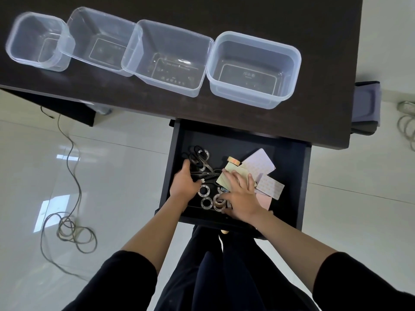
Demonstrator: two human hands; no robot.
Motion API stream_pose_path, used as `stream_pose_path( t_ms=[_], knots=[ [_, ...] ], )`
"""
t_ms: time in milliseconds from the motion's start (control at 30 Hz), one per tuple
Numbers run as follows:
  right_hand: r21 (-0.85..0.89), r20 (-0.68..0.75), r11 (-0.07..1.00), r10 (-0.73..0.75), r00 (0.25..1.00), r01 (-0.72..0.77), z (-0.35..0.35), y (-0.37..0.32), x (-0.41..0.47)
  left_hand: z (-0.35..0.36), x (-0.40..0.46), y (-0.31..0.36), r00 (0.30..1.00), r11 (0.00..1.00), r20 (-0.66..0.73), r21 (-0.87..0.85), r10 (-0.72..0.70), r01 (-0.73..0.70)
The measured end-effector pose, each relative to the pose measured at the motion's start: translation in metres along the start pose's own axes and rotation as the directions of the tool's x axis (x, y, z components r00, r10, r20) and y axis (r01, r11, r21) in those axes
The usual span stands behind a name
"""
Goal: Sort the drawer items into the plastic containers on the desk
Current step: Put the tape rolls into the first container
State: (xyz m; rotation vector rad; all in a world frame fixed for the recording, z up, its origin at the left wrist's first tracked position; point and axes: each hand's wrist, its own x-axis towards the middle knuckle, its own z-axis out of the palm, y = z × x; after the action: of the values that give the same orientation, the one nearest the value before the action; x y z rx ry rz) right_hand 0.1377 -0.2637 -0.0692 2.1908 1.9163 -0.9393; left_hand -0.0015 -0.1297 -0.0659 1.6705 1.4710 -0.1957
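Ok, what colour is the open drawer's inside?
Black, inside and out; the drawer shows best in the head view.

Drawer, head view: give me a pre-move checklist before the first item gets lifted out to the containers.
1. Drawer pulled open, contents reachable: ok.
2. Four plastic containers upright on the desk, nothing seen inside: ok.
3. Left hand has a hold on the scissors: cannot tell; the fingers curl at the black handles, but the grip itself is hidden.
4. Right hand has picked something: not ok; its fingers lie spread over the yellow cards and tape rolls, gripping nothing.
5. Items separated for a single pick: not ok; scissors, rolls and cards overlap in one pile.
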Motion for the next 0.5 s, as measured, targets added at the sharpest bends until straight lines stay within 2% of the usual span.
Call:
stream_pose_path(
  t_ms=[167, 333, 433, 500],
  knots=[
    [0.024, -0.058, 1.000, 0.016, 0.998, -0.014, 0.004, 0.000, -0.001, -0.002, -0.002, 0.004, 0.999, 1.000, -0.046, -0.006, 0.011, -0.011],
    [0.076, -0.134, 0.997, 0.004, 0.991, 0.006, 0.008, 0.001, -0.002, -0.003, -0.006, 0.006, 0.993, 0.994, -0.073, 0.060, 0.093, -0.089],
    [0.108, -0.140, 0.994, 0.013, 0.990, 0.002, 0.005, 0.001, -0.003, 0.000, -0.012, 0.000, 0.994, 0.989, -0.004, 0.108, 0.106, -0.105],
    [0.099, -0.110, 0.995, 0.018, 0.994, -0.007, 0.002, 0.000, -0.004, 0.003, -0.013, -0.006, 0.985, 0.958, 0.099, 0.238, 0.139, -0.160]
  ],
)
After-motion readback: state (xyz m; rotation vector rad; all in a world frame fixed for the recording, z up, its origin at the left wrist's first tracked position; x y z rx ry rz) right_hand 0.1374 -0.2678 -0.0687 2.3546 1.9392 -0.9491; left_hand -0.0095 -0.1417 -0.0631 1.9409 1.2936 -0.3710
